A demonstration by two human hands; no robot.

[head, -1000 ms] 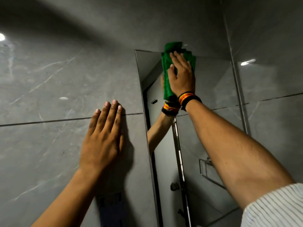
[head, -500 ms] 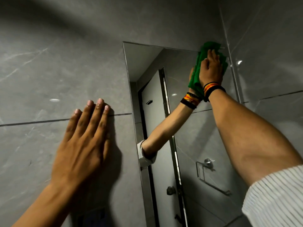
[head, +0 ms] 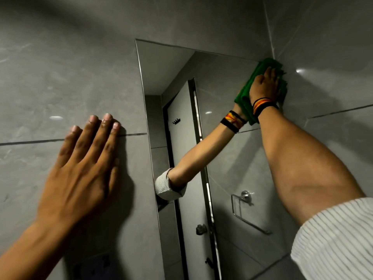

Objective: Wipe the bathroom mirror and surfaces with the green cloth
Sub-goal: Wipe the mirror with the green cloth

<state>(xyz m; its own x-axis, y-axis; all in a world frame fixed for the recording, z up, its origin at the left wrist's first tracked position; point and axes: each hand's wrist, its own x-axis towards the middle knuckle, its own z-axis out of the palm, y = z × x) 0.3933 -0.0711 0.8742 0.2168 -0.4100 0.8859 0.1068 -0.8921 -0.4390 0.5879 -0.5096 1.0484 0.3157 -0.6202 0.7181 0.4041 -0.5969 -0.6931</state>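
Observation:
A tall mirror (head: 173, 63) is set into the grey tiled wall. My right hand (head: 264, 85) presses a folded green cloth (head: 268, 64) flat against the mirror's top right corner, where it meets the side wall. Coloured bands circle that wrist. The mirror shows the arm and cloth reflected. My left hand (head: 80, 170) lies flat on the wall tile to the left of the mirror, fingers spread a little and pointing up, holding nothing.
The grey side wall (head: 327, 57) meets the mirror at the right edge. In the mirror I see a reflected door and a chrome towel ring (head: 245, 196). A dark tile joint (head: 30, 142) runs across the left wall at fingertip height.
My right hand has slid the cloth along the mirror's top edge from its left part to the top right corner. The left hand stays flat on the wall.

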